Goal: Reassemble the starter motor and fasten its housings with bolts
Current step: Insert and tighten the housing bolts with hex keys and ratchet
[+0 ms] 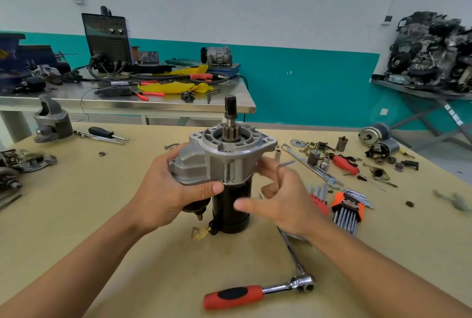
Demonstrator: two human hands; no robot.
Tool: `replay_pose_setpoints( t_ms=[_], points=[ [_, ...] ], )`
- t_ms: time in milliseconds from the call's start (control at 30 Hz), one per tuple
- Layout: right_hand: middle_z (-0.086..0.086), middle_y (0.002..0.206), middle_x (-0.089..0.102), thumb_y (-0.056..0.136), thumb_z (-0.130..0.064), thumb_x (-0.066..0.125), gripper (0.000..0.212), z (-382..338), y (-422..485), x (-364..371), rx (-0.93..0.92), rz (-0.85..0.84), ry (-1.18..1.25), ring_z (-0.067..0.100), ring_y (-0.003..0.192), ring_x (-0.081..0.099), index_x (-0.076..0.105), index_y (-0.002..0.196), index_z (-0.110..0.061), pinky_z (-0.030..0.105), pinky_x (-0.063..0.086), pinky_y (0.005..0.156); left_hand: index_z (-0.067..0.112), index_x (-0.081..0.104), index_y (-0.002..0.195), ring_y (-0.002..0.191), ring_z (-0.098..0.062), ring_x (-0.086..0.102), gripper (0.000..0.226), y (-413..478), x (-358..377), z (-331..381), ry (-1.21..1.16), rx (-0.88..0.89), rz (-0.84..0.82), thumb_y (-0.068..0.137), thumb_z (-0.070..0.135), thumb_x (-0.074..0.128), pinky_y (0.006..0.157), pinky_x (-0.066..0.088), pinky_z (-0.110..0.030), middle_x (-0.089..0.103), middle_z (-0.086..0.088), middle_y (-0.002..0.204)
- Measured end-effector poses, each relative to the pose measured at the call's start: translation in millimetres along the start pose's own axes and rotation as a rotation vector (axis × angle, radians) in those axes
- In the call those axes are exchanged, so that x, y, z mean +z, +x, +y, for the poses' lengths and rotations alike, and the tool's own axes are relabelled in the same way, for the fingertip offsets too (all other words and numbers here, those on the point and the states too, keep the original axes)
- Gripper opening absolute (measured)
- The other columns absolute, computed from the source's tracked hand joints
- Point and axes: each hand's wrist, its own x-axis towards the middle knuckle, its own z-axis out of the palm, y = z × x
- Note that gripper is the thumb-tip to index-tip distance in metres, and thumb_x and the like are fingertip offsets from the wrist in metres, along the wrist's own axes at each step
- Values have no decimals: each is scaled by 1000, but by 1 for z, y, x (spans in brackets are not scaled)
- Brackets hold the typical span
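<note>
The starter motor (224,159) stands upright on the tan workbench (127,241), with its silver nose housing on top, black body below and pinion shaft pointing up. My left hand (163,190) grips the silver housing and solenoid side from the left, thumb across the front. My right hand (283,197) is at the motor's right side and holds a small L-shaped hex key (282,168) between its fingers, the key's short arm sticking out to the right. Fingertips of that hand touch the housing's right edge.
A red-handled ratchet (258,292) with an extension lies in front of me. Hex key sets (344,208) lie to the right, beyond them a long spanner (311,167), a red screwdriver (346,164) and loose starter parts. Another housing (52,121) and screwdrivers (107,135) sit at the far left.
</note>
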Motion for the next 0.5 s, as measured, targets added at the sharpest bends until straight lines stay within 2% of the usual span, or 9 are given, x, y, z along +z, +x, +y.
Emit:
replay_pose_setpoints(
  t_ms=[33,67,133,167,367,500],
  points=[
    [-12,129,66,62,-35,90,73,1,3,6,-21,-54,-24,-18,71,60,59,128,-30,3,45,56,14,65,123,106,-17,70,67,-1,0,-1,-11,5,6,61,27,88,80,55,-21,74,-3,116],
    [-10,125,68,62,-36,91,69,1,5,11,-33,-77,-63,-12,85,65,62,125,-31,10,52,68,13,65,123,105,-18,70,67,-1,0,-3,-15,9,15,62,24,89,80,55,-22,74,-4,115],
    [-7,120,70,63,-38,90,65,2,9,20,-47,-33,-125,8,111,65,64,122,-28,38,55,94,11,64,122,105,-17,71,65,-2,0,-7,-16,23,32,63,15,89,80,55,-21,75,-3,114],
    [-7,118,71,64,-39,90,63,2,10,23,-63,-10,-134,12,114,64,64,121,-26,45,53,97,11,64,122,104,-16,71,63,-2,1,-8,-16,32,41,63,13,87,79,55,-20,75,-3,113],
    [-15,104,72,64,-49,85,57,1,9,29,-98,95,-189,6,102,68,65,114,-29,38,58,87,9,65,118,97,-15,73,60,-1,5,-11,-29,72,62,62,14,84,74,56,-20,76,-3,108],
    [-8,112,73,68,-34,88,57,3,13,25,-112,66,-87,13,110,67,67,120,-22,44,55,94,10,67,115,92,-18,74,56,2,4,-13,-33,74,19,64,13,88,69,58,-23,77,-6,105]
  ],
)
